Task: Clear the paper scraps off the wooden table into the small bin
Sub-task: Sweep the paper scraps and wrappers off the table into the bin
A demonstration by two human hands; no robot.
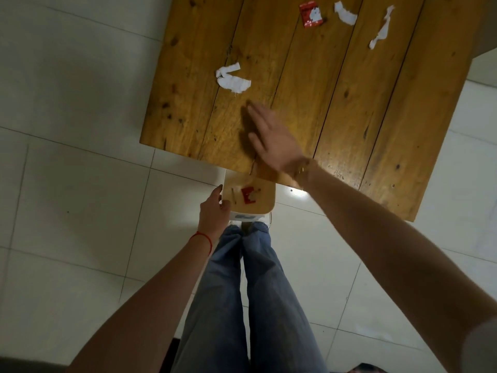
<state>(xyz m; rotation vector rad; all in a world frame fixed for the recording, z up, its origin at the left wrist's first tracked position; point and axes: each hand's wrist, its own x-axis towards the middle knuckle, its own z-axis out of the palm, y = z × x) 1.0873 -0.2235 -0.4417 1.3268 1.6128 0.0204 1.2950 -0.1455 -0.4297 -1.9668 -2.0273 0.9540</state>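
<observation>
Head view: keep the left hand (215, 211) gripping the bin (269, 203) rim under the table (349, 103) edge while the flat, spread right hand (271, 138) sweeps the scrap (232, 79) at 11 o'clock toward it.

— What colours are showing on the wooden table (336, 103)?
— It is showing honey-brown planks with dark knots and seams. White paper scraps (232, 80) are lying on it, plus a red wrapper (311, 14) with white print.
— And the small bin (248, 196)?
— It is looking white outside, tan inside, holding a red scrap (248, 195).
— Anything else?
— Faded blue jeans (242, 292), a red wrist string (203, 238), pale grey-white floor tiles (80, 197).
</observation>
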